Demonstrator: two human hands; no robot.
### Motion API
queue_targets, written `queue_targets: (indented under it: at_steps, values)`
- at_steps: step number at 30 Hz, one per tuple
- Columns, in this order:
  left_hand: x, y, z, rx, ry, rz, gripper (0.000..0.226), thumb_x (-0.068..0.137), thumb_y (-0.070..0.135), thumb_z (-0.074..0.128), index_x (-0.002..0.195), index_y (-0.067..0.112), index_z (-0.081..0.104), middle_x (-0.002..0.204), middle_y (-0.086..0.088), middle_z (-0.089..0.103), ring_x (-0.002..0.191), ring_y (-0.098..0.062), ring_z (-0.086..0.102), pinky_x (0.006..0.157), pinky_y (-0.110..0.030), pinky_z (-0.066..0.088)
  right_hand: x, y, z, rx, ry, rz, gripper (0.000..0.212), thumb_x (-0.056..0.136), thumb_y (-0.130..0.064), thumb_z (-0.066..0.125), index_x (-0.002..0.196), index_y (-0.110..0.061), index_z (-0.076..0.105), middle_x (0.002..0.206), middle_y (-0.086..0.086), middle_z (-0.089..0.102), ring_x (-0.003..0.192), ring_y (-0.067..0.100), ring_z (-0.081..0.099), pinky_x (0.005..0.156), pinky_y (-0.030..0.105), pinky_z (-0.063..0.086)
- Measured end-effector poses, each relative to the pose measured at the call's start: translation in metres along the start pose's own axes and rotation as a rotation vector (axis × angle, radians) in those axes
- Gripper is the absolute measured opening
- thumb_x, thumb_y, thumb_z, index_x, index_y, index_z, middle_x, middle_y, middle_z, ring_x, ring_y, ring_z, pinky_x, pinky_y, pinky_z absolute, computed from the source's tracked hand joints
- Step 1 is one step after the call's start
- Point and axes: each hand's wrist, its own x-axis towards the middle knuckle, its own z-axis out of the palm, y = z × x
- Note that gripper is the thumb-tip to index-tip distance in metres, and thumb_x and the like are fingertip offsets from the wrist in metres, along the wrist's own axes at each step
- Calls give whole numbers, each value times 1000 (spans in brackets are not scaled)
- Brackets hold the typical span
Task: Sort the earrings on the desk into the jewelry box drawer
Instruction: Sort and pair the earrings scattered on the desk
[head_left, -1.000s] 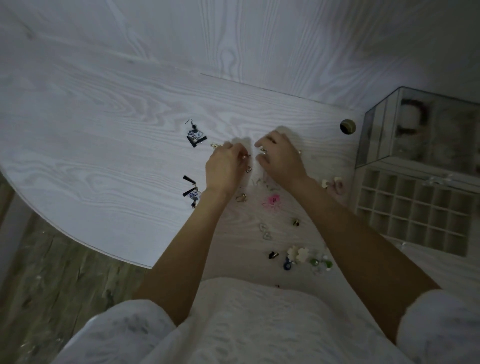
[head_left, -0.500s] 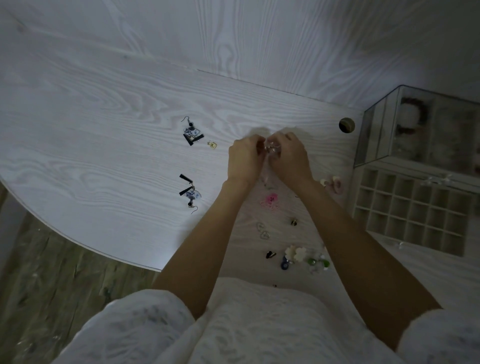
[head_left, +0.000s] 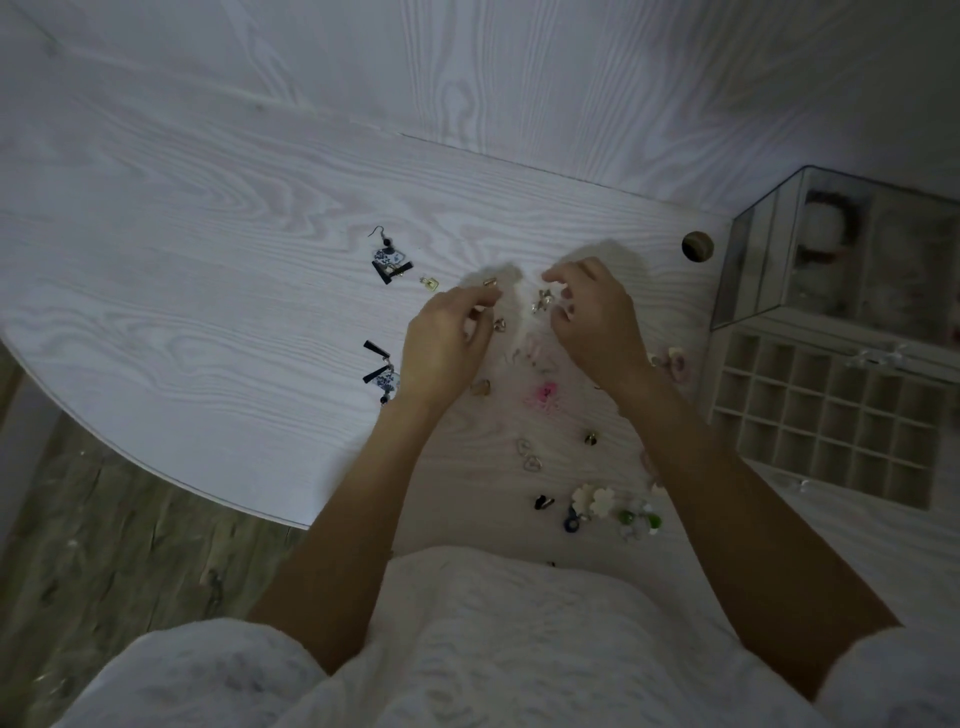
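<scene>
Several earrings lie scattered on the white desk (head_left: 208, 270): a blue-and-black dangling pair (head_left: 389, 260) (head_left: 382, 376), a pink one (head_left: 543, 395), clear hearts (head_left: 527, 454), white flowers (head_left: 595, 499). My right hand (head_left: 597, 317) pinches a small silvery earring (head_left: 544, 300) just above the desk. My left hand (head_left: 447, 343) is curled a short gap to its left, fingertips by a tiny gold earring (head_left: 488, 282); whether it grips it is unclear. The open jewelry box drawer (head_left: 831, 415), a grid of compartments, sits at the right.
The clear jewelry box (head_left: 831, 249) stands behind the drawer, with a round cable hole (head_left: 697, 247) in the desk beside it. Green beads (head_left: 639, 519) and a dark stud (head_left: 544, 502) lie near my body. The desk's curved edge (head_left: 156, 467) drops to the floor at left.
My hands, touching around a small earring half a second ago, have drawn apart. The right keeps the silvery piece; the left has slid left and back.
</scene>
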Motion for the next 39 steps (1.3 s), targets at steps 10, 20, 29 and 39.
queue_targets:
  at_steps: [10, 20, 29, 39]
  values:
    - [-12, -51, -31, 210, 206, -6, 19, 87, 21, 52, 96, 19, 68, 84, 3, 72, 79, -18, 61, 77, -26, 34, -17, -9, 17, -82, -46, -35, 20, 81, -7, 59, 100, -9, 65, 91, 8, 67, 88, 25, 58, 72, 27, 39]
    - [56, -21, 5, 319, -258, 55, 26, 83, 9, 57, 109, 8, 64, 107, -17, 59, 94, -33, 57, 72, -40, 47, 6, -25, 36, -241, -72, 5, 17, 85, -17, 60, 98, -9, 67, 90, 8, 69, 94, 27, 54, 78, 34, 40]
    - [40, -22, 6, 246, -167, -24, 18, 84, 8, 56, 96, 7, 69, 93, -17, 64, 84, -33, 60, 70, -35, 44, 17, -35, 43, -287, -34, 104, 18, 93, -16, 50, 99, -6, 64, 92, 11, 67, 93, 26, 55, 63, 30, 35]
    - [21, -13, 16, 154, -120, -147, 29, 84, 9, 49, 102, 19, 70, 99, -6, 70, 89, -24, 64, 77, -32, 49, 9, -37, 46, -279, -38, 95, 18, 90, -13, 51, 100, -10, 65, 96, 7, 65, 89, 25, 60, 61, 28, 36]
